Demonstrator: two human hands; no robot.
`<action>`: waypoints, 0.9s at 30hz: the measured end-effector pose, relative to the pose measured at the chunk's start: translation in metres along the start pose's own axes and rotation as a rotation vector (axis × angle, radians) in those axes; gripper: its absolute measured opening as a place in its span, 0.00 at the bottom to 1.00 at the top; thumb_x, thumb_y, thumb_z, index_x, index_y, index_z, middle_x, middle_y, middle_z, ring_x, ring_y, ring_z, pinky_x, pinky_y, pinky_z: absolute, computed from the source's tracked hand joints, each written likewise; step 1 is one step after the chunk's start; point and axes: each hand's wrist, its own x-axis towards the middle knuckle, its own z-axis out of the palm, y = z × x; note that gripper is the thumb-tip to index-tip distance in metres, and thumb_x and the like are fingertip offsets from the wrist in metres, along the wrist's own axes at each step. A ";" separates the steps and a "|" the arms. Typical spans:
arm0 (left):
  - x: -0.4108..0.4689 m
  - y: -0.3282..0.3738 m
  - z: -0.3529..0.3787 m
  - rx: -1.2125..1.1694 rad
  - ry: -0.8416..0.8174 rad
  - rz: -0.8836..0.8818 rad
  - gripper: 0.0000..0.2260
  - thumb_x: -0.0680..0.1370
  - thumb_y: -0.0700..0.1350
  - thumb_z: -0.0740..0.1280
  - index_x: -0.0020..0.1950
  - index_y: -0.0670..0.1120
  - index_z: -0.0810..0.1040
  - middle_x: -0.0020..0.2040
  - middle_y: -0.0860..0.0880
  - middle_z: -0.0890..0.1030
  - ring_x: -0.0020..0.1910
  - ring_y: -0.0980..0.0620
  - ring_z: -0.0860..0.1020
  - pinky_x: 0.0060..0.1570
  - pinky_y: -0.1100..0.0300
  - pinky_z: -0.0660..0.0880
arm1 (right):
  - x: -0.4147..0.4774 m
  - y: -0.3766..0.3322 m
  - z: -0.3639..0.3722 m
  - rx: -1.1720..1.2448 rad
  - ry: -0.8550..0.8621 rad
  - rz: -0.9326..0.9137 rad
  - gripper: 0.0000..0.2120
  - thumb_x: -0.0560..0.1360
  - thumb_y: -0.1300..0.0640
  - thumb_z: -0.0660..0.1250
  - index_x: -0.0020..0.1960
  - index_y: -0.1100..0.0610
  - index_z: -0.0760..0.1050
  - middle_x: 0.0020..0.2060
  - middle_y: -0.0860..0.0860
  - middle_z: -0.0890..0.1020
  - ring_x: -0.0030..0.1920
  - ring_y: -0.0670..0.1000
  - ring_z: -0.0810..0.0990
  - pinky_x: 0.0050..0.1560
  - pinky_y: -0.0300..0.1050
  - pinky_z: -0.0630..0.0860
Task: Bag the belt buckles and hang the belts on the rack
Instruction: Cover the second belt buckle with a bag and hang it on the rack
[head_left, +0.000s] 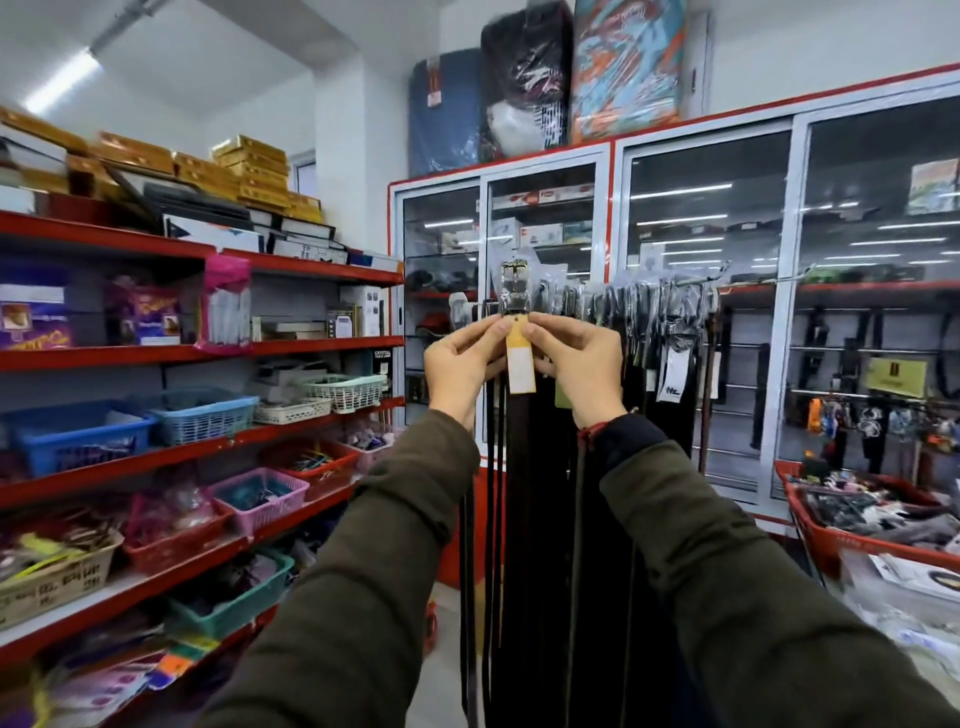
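I hold a dark belt (519, 467) upright in front of me. Its buckle (514, 288) sits at the top inside a clear plastic bag. A yellow and white tag (520, 364) hangs just below the buckle. My left hand (462, 364) pinches the belt at the left of the tag, and my right hand (582, 364) pinches it at the right. Behind my hands a metal rack rod (691, 280) carries several hanging belts (623, 322) with bagged buckles.
Red shelves (208, 353) with plastic baskets and boxes fill the left side. Glass-door cabinets (706, 234) stand behind the rack. A red bin (852, 545) with mixed goods is at the right. Wrapped mattresses sit on top of the cabinet.
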 end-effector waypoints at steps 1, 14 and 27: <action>0.006 0.002 0.001 0.000 -0.003 -0.004 0.10 0.77 0.38 0.73 0.58 0.38 0.83 0.55 0.36 0.85 0.44 0.50 0.86 0.41 0.63 0.82 | 0.006 -0.001 0.001 -0.005 -0.003 0.001 0.12 0.75 0.65 0.73 0.58 0.67 0.83 0.46 0.59 0.87 0.42 0.48 0.87 0.44 0.41 0.85; 0.033 -0.014 -0.003 -0.071 0.092 0.004 0.10 0.76 0.39 0.74 0.57 0.40 0.84 0.53 0.38 0.86 0.47 0.48 0.86 0.42 0.60 0.83 | 0.034 0.003 0.008 -0.061 -0.069 0.040 0.12 0.75 0.67 0.72 0.58 0.69 0.82 0.45 0.59 0.86 0.34 0.42 0.85 0.35 0.38 0.84; 0.039 -0.010 -0.007 -0.078 0.108 -0.088 0.05 0.75 0.39 0.75 0.50 0.41 0.85 0.43 0.44 0.88 0.38 0.53 0.86 0.35 0.63 0.81 | 0.035 0.006 0.015 -0.023 -0.041 0.100 0.09 0.75 0.66 0.73 0.55 0.67 0.82 0.44 0.59 0.86 0.35 0.46 0.86 0.35 0.39 0.83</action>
